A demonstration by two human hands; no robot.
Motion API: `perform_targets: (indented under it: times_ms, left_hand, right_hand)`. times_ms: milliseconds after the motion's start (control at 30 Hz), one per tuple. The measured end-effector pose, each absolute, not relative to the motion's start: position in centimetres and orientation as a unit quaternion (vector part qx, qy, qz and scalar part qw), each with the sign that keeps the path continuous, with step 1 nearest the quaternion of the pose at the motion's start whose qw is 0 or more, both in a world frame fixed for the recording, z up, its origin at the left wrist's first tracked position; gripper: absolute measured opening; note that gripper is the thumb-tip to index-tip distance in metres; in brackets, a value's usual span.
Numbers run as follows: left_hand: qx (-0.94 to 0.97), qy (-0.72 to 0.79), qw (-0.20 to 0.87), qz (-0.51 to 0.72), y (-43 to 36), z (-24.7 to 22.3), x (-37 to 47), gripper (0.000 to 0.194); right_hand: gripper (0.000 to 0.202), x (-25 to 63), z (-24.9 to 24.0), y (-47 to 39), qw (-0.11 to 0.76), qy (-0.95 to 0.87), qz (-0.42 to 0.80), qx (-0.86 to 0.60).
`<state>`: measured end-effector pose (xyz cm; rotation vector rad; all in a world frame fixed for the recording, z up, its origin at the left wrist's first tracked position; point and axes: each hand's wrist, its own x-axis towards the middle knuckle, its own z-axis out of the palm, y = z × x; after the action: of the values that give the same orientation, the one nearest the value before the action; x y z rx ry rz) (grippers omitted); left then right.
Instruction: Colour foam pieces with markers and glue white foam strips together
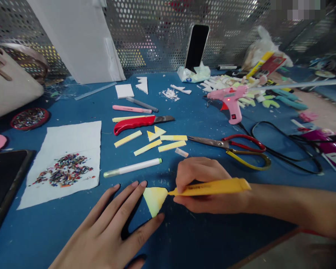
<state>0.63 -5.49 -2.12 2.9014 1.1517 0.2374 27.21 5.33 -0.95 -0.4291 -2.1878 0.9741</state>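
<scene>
A small triangular piece (156, 198), coloured yellow and pale green, lies flat on the blue table. My left hand (109, 228) is open, its fingers spread, with the forefinger and thumb touching the piece's edges. Held in my right hand (204, 179) is a yellow highlighter (215, 188), its tip at the right corner of the triangle. Just beyond my hands lie a white marker with green ends (133, 167), several pale yellow strips (172, 146), a small yellow jagged piece (156, 133) and a small clear cap (182, 152).
Behind the strips are a red-handled cutter (136, 124), a pink marker (131, 109) and scissors (226, 144). A pink glue gun (232, 101) stands at the right with its black cord. Coloured bits lie on a white sheet (72, 140) at the left. A phone (197, 46) leans at the back.
</scene>
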Motion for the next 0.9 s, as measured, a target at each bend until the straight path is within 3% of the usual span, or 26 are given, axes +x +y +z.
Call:
perform_targets:
  times_ms: [200, 400, 900]
  left_hand:
    - [0.924, 0.374, -0.002, 0.076, -5.62, -2.06, 0.69, 0.055]
    - [0.924, 0.374, -0.012, 0.077, -5.59, -1.94, 0.70, 0.054]
    - [0.930, 0.358, -0.032, 0.074, -5.34, -2.47, 0.43, 0.060]
  right_hand:
    - [0.015, 27.49, -0.91, 5.54, 0.265, -0.825, 0.455, -0.203]
    - [0.034, 27.73, -0.78, 5.65, 0.241, -0.749, 0.576, -0.220]
    - [0.032, 27.59, -0.91, 5.76, 0.231, -0.717, 0.612, -0.240]
